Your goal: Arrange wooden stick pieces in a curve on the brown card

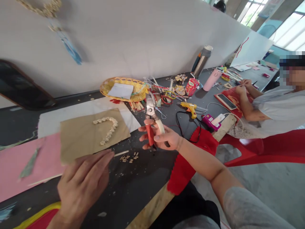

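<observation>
My right hand (168,137) grips pruning shears (150,106) by their red and white handles, with the metal blades pointing up and away from me. My left hand (85,179) is closed low over the dark table, its thumb out of sight. A thin pale wooden stick (122,153) juts from its fingertips. Beside the stick lie several short cut wood pieces (128,157). Beyond the left hand, a curved string of pale knobbly pieces (111,125) rests on brown paper (78,130).
A yellow wicker basket (107,83) stands by the wall, near sticks and scissors (168,97). Rightward are a yellow glue gun (189,108), a pink power strip (212,122), a pink bottle (213,79) and a steel flask (202,62). A co-worker (274,108) sits at right.
</observation>
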The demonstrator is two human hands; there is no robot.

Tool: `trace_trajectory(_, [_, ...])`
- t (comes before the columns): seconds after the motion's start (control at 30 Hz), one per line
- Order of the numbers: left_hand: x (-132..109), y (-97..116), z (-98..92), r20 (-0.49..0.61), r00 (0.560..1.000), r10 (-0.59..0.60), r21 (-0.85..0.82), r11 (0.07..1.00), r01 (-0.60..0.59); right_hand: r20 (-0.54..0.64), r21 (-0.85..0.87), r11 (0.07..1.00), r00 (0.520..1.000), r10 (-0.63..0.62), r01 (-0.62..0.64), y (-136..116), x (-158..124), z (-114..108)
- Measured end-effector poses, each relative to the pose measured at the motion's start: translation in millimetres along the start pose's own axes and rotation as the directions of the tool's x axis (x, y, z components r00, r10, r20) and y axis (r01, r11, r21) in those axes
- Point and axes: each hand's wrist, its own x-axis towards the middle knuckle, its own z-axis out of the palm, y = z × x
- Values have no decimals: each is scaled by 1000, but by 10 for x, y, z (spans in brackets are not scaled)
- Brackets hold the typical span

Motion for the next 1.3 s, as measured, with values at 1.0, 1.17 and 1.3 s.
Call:
trace_trajectory(1.0, [86, 283, -126, 28, 1000, 12, 67, 998, -14, 162, -977, -190, 917, -364, 98, 228, -28, -126])
trace_trajectory(1.17, [81, 306, -123, 65, 998, 6, 55, 998, -9, 185, -970, -213, 922, -339, 117, 228, -25, -101])
trace_trajectory(1.3, [129, 327, -162, 36, 981, -191, -65, 979, 194, 210, -962, -237, 918, -337, 134, 217, -37, -91])
